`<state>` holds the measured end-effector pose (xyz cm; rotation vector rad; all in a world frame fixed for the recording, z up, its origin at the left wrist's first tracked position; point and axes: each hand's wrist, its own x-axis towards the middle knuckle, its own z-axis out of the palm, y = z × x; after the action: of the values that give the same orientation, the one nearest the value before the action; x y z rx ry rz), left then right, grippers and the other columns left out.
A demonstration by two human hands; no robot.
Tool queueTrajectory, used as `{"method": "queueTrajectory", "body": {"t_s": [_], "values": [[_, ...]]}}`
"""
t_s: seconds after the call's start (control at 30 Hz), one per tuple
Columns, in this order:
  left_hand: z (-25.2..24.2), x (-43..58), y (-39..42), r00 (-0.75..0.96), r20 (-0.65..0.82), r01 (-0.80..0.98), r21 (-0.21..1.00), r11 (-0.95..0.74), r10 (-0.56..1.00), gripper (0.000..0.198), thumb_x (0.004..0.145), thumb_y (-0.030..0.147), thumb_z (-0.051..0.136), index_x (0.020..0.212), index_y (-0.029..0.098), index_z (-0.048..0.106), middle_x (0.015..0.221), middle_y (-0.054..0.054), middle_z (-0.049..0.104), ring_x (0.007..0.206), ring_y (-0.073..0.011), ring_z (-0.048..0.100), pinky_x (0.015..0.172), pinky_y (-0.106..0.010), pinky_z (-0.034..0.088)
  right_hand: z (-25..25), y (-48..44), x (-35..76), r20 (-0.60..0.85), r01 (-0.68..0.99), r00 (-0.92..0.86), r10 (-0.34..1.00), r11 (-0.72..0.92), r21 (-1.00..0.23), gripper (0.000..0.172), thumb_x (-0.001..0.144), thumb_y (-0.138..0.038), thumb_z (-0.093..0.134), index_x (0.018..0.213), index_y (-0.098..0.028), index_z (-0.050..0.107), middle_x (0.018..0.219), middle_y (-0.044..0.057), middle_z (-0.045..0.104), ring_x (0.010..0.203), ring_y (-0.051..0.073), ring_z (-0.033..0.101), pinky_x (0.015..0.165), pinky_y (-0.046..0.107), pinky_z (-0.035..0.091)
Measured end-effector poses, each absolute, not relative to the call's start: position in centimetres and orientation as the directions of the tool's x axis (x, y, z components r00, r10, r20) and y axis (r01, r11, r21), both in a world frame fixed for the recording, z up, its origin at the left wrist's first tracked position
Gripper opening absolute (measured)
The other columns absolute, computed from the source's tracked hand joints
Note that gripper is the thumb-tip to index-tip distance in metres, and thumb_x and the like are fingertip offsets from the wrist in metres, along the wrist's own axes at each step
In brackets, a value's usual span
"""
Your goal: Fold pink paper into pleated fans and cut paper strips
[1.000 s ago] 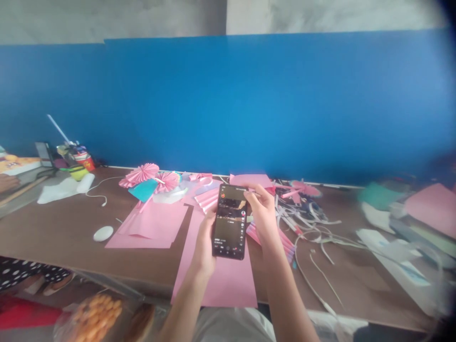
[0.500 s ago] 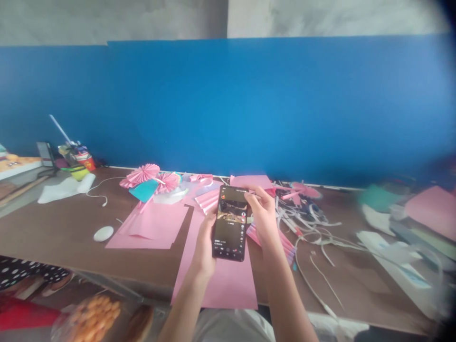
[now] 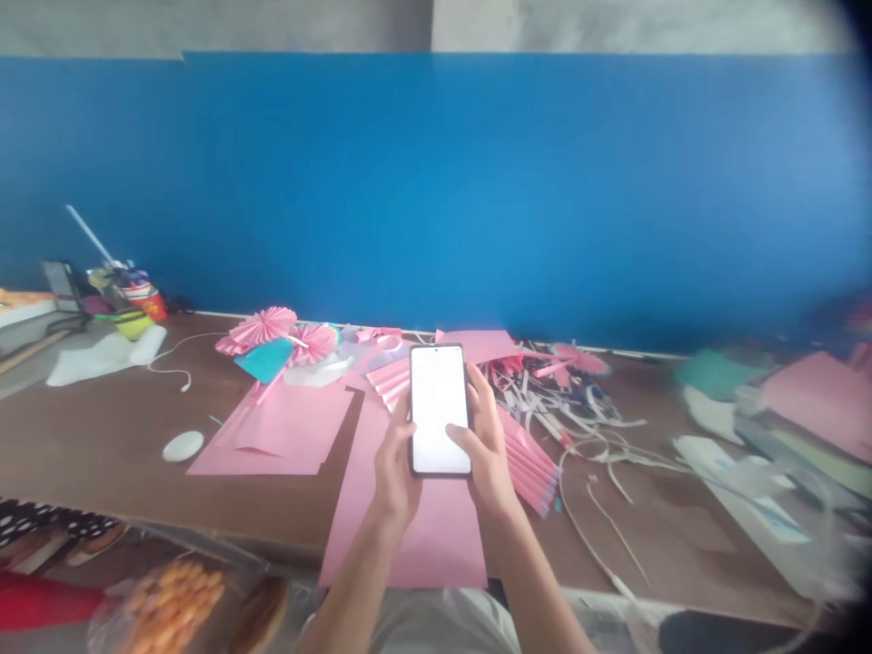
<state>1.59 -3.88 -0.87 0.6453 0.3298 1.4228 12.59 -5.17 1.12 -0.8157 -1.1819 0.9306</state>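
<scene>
My left hand and my right hand both hold a black smartphone upright above the table, its screen lit plain white. The right thumb lies across the lower screen. Directly below the hands is a long pink paper sheet, and a pleated pink paper strip lies just right of my right hand. Farther back are pink paper rosettes, a teal paper piece and flat pink sheets.
White paper strips lie tangled on the brown table, right of the hands. A white computer mouse sits at left. A blurred stack of coloured paper lies at right. A blue wall rises behind the table. A bag of orange food sits below the front edge.
The phone has turned from tilted to upright, and its screen has gone from a dark video to white. My right hand has slid from the top edge to the lower side.
</scene>
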Motion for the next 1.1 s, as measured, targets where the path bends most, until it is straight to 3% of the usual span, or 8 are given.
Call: {"method": "queueTrajectory", "body": {"t_s": [0.17, 0.33, 0.53, 0.73, 0.97, 1.1], "values": [[-1.8, 2.0, -4.3, 0.162, 0.257, -0.78, 0.625, -0.037, 0.953, 0.071, 0.083, 0.019, 0.051, 0.153, 0.026, 0.042, 0.145, -0.006, 0.058, 0.138, -0.0345, 0.048, 0.109, -0.046, 0.043, 0.6, -4.9, 12.2, 0.382, -0.188, 0.246, 0.891, 0.43, -0.883, 0.067, 0.081, -0.022, 0.063, 0.146, -0.03, 0.047, 0.146, 0.009, 0.054, 0.135, 0.034, 0.052, 0.11, 0.056, 0.046], [-2.2, 2.2, -4.3, 0.12, 0.285, -0.721, 0.683, -0.114, 0.951, 0.068, 0.086, 0.019, 0.05, 0.153, 0.028, 0.04, 0.149, -0.005, 0.055, 0.142, -0.0338, 0.043, 0.113, -0.047, 0.04, -0.1, -4.6, 12.7, 0.463, -0.097, 0.215, 0.86, 0.49, -0.866, 0.062, 0.088, -0.029, 0.064, 0.147, -0.03, 0.045, 0.145, 0.011, 0.055, 0.133, 0.033, 0.054, 0.107, 0.054, 0.048], [-2.5, 2.2, -4.3, 0.074, 0.218, -0.744, 0.662, -0.092, 0.973, 0.061, 0.086, 0.024, 0.051, 0.147, 0.027, 0.05, 0.147, -0.004, 0.056, 0.14, -0.0331, 0.046, 0.112, -0.044, 0.041, -0.3, -5.0, 13.2, 0.49, -0.023, 0.109, 0.865, 0.495, -0.868, 0.066, 0.092, -0.033, 0.063, 0.152, -0.033, 0.036, 0.153, 0.009, 0.047, 0.142, 0.032, 0.045, 0.111, 0.053, 0.046], [-1.9, 1.8, -3.8, 0.03, 0.221, -0.746, 0.654, -0.126, 0.975, 0.059, 0.084, 0.024, 0.05, 0.143, 0.025, 0.055, 0.139, -0.006, 0.062, 0.137, -0.0329, 0.049, 0.108, -0.043, 0.044, -0.6, -5.6, 13.9, 0.465, 0.029, 0.007, 0.885, 0.464, -0.885, 0.068, 0.093, -0.033, 0.061, 0.155, -0.034, 0.032, 0.161, 0.006, 0.036, 0.152, 0.031, 0.03, 0.12, 0.054, 0.036], [-1.7, 1.6, -3.7, 0.023, 0.257, -0.758, 0.635, -0.151, 0.966, 0.06, 0.082, 0.021, 0.048, 0.141, 0.024, 0.055, 0.139, -0.007, 0.062, 0.136, -0.033, 0.05, 0.108, -0.043, 0.044, -0.4, -6.2, 13.8, 0.457, 0.177, -0.104, 0.883, 0.469, -0.865, 0.078, 0.093, -0.027, 0.06, 0.159, -0.036, 0.021, 0.167, 0.003, 0.022, 0.154, 0.03, 0.024, 0.123, 0.054, 0.03], [-1.5, 1.7, -4.0, 0.026, 0.283, -0.759, 0.63, -0.165, 0.959, 0.064, 0.078, 0.02, 0.05, 0.142, 0.025, 0.054, 0.138, -0.007, 0.062, 0.135, -0.0339, 0.05, 0.108, -0.043, 0.044, -0.3, -6.5, 13.3, 0.498, 0.25, -0.072, 0.864, 0.499, -0.83, 0.081, 0.09, -0.026, 0.062, 0.16, -0.032, 0.02, 0.166, 0.006, 0.024, 0.153, 0.031, 0.025, 0.123, 0.055, 0.028]]}}
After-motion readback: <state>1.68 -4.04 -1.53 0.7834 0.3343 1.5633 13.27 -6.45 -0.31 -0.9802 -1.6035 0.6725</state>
